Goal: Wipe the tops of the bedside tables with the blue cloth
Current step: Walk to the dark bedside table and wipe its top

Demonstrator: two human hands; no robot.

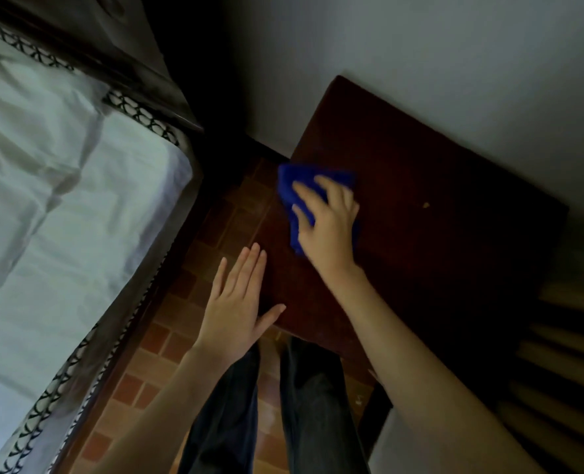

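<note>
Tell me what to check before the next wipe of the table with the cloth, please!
1. Cloth lies on the table: ok.
2. Right hand presses the cloth: ok.
3. Left hand is open at the near corner, out of the cloth's way: ok.
4. Speck wiped off: not ok, it lies right of the cloth.
5. Cloth damp: cannot tell.

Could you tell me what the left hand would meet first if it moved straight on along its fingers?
Most likely the blue cloth under the right hand on the bedside table, though how high the left hand sits is unclear.
</note>
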